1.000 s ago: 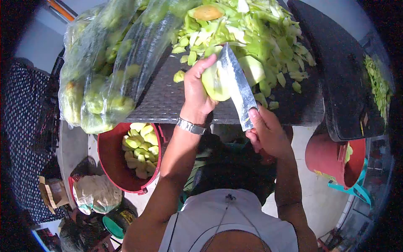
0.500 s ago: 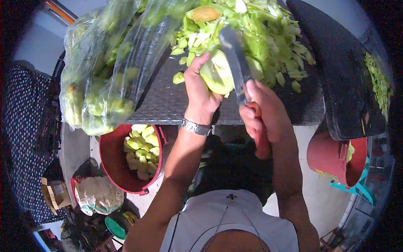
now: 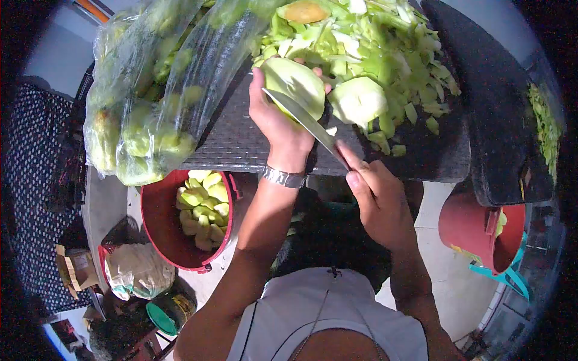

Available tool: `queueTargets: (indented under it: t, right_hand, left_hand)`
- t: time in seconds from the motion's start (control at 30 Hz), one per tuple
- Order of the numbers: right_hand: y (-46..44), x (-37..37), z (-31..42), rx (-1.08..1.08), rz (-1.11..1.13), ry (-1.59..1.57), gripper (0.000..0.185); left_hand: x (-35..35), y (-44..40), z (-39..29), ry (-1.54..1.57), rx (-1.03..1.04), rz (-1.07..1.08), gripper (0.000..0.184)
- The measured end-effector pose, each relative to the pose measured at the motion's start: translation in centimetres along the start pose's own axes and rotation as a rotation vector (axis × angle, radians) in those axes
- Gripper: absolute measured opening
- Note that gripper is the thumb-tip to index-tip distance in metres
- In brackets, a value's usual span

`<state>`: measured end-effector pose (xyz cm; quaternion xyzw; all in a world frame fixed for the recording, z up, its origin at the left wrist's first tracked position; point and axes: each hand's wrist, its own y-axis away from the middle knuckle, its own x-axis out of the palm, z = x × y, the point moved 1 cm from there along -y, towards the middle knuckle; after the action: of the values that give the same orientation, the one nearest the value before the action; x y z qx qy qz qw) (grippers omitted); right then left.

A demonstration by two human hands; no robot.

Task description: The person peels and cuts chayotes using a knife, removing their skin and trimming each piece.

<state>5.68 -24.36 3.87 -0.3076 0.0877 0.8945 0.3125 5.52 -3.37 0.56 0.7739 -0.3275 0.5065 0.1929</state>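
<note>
My left hand [image 3: 282, 123], with a metal watch at the wrist, is wrapped round a pale green peeled fruit [image 3: 295, 87]. My right hand [image 3: 376, 195] grips a knife [image 3: 307, 120]; its blade points up and left and lies across the lower edge of the fruit, near my left palm. Another pale cut piece [image 3: 359, 101] rests just right of the held fruit. Beyond it spreads a heap of green peelings and slices [image 3: 385, 54] on the dark woven table [image 3: 223, 141]. The knife's handle is hidden in my right fist.
A clear plastic bag [image 3: 141, 102] of green fruit lies on the table's left side. Below are a red bucket [image 3: 150, 222] holding pale pieces and, at right, another red bucket [image 3: 466, 222]. A dark chair [image 3: 500, 138] stands at the right edge. A whitish sack [image 3: 137, 274] sits lower left.
The knife has swung from upright beside the fruit to slanting across its lower edge. My left hand has turned the fruit, showing its broad pale face, and moved slightly left.
</note>
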Motion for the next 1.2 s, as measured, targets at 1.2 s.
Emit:
queueTargets:
  t: [1.2]
  right_hand:
    - [-1.5,-0.9,-0.9,-0.002,0.023,0.027,0.019]
  left_hand:
    - [0.2,0.3,-2.7,-0.122,0.010,-0.028,0.048]
